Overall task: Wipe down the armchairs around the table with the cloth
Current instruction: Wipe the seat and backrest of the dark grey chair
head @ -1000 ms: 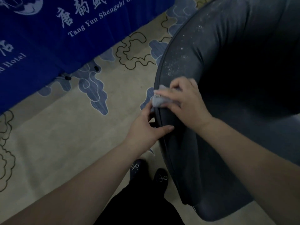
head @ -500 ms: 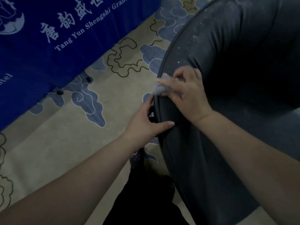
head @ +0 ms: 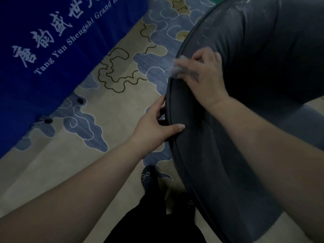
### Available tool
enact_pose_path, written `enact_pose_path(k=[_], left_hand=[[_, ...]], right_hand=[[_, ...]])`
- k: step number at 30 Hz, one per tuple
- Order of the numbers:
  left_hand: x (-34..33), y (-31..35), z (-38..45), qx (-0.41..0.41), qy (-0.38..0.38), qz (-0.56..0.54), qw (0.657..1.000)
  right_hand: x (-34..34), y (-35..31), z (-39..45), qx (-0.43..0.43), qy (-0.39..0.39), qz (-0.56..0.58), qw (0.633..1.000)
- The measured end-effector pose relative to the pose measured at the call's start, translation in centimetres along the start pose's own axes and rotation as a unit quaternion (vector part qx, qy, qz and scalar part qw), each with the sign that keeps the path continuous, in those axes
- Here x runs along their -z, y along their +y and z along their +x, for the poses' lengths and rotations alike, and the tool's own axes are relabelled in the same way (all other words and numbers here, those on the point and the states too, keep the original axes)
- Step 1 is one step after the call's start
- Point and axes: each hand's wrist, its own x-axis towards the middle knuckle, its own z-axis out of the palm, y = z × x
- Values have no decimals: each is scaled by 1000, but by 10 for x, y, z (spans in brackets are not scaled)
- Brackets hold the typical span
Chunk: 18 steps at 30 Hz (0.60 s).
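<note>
On the armchair [head: 263,58] rim, the right hand [head: 201,76], gripping the cloth [head: 175,71], is moving farther toward the dusty part, while the left hand [head: 156,127] is holding the edge.

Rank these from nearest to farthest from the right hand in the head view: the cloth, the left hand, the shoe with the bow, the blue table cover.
1. cloth, held under the right hand
2. left hand, below it on the armchair edge
3. shoe with the bow, lower on the floor
4. blue table cover, far left

A: How are the arms placed?
B: Both forearms reach forward, bare. The left hand [head: 154,125] grips the armchair [head: 201,155] edge, thumb lying on top.
A: And the other?
B: The right hand [head: 201,76] pinches a cloth [head: 174,71] in curled fingers.
</note>
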Motion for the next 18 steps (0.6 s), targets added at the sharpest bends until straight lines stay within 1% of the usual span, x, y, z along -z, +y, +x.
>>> enact_pose_path(k=[2, 7, 9, 12, 14, 16, 18], left_hand=[[3, 5, 7, 0, -6, -2, 1000], [5, 7, 13, -9, -24, 14, 1000], [5, 7, 13, -12, -26, 14, 999], [4, 8, 14, -5, -22, 1, 1000], [3, 9, 14, 2, -20, 0, 1000], [3, 10, 13, 9, -15, 1, 1000], [1, 10, 12, 11, -14, 7, 1000]], right_hand=[[-1, 5, 8, -20, 0, 16, 1000], [4, -9, -70, -2, 1, 92, 996], [3, -12, -79, 5, 2, 91, 996], [-2, 2, -35, 27, 16, 25, 999], [-6, 13, 5, -6, 46, -1, 999], [-10, 21, 30, -46, 60, 12, 997], [-11, 22, 27, -58, 66, 38, 995]])
